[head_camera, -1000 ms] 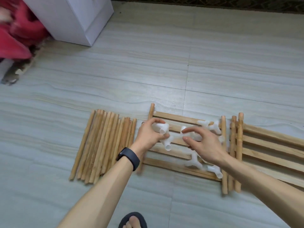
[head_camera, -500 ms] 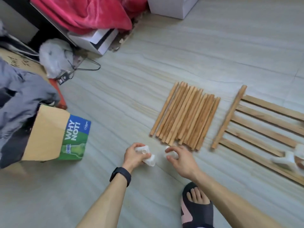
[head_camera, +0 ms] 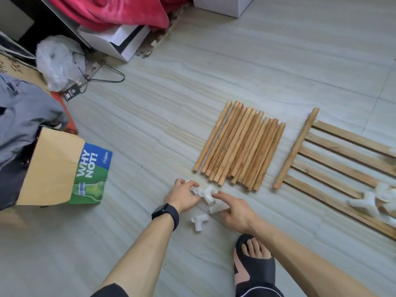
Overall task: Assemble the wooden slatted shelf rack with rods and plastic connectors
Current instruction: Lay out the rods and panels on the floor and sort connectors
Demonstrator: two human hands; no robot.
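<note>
Three white plastic connectors lie on the floor tiles in front of me. My left hand (head_camera: 182,197), with a black watch on its wrist, pinches one of the connectors (head_camera: 196,190) at its fingertips, touching a second connector (head_camera: 207,195). My right hand (head_camera: 234,211) holds another connector (head_camera: 218,207) between thumb and fingers, index finger stretched out. One connector (head_camera: 199,220) lies loose between my wrists. A bundle of wooden rods (head_camera: 240,144) lies just beyond. The slatted panel (head_camera: 342,155) lies to the right, with several more connectors (head_camera: 372,202) on it.
A cardboard box (head_camera: 53,168) with a green and blue print stands at the left, under grey clothing. A plastic bag (head_camera: 57,61), a wire hanger, white boxes and a red blanket (head_camera: 111,11) crowd the upper left. My sandalled foot (head_camera: 255,260) is below my right hand.
Both hands took connectors off the slatted panel and carried them left to the floor below the rod bundle. One connector now lies loose on the floor. My view swung left.
</note>
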